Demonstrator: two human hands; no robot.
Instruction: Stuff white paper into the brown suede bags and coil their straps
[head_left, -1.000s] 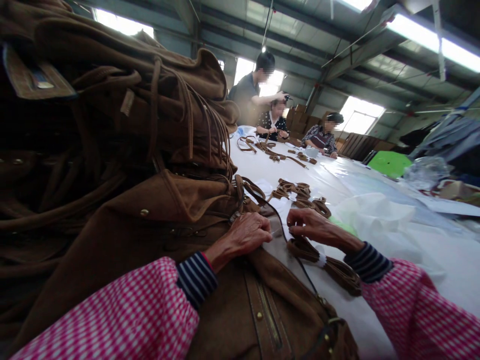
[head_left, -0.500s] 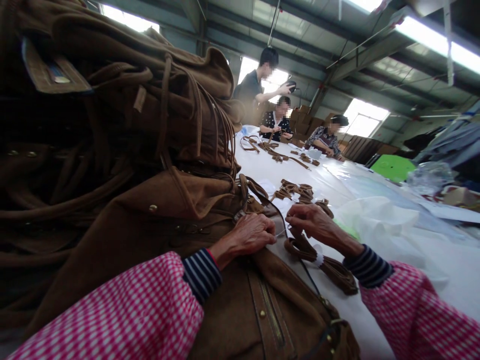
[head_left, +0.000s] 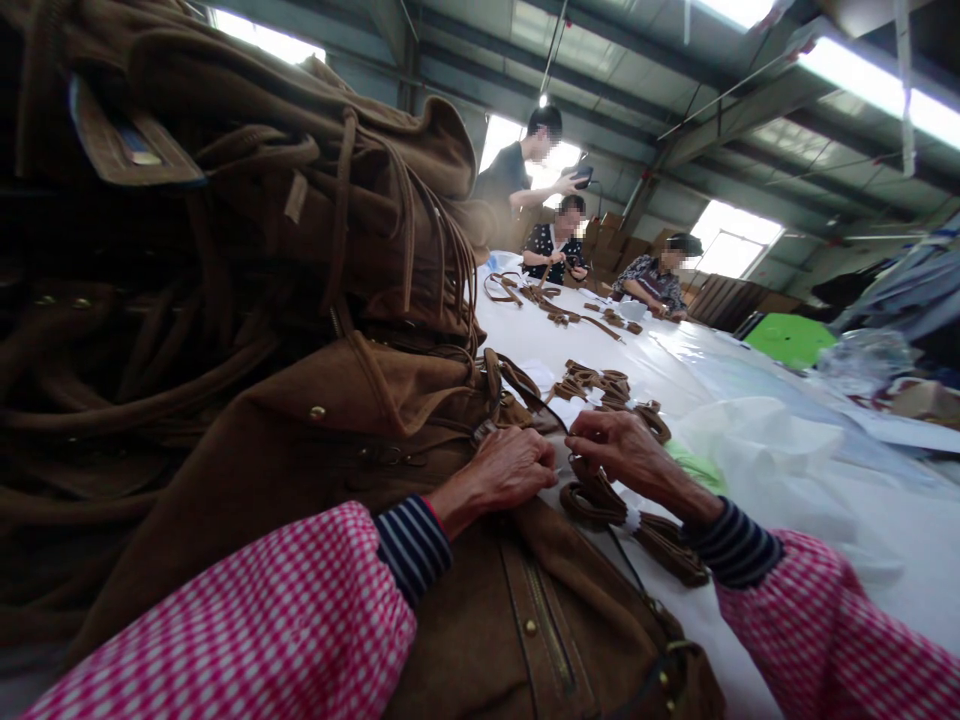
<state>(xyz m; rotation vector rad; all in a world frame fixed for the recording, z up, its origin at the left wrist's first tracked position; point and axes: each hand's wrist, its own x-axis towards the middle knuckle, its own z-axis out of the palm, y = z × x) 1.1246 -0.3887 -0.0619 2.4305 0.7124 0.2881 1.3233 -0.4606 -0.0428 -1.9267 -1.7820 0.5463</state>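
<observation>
Brown bag lies directly under the left grip, its body spreading toward the bottom of view, brass zip pocket facing up. Its open edge runs between left grip and right grip.

Left grip: fingers curled in, back of hand up, on the bag by the opening. Fingertips hidden, can't tell if it's clamped on fabric. Right grip: thumb and fingers bent close together, just beside the left one, near the bag's far edge. Anything pinched there is too small to make out, so can't tell if it's gripping.

Banded strap bundle sits just below the right grip. More strap bundles on the white surface beyond. Stack of brown bags to the left, piled high.
</observation>
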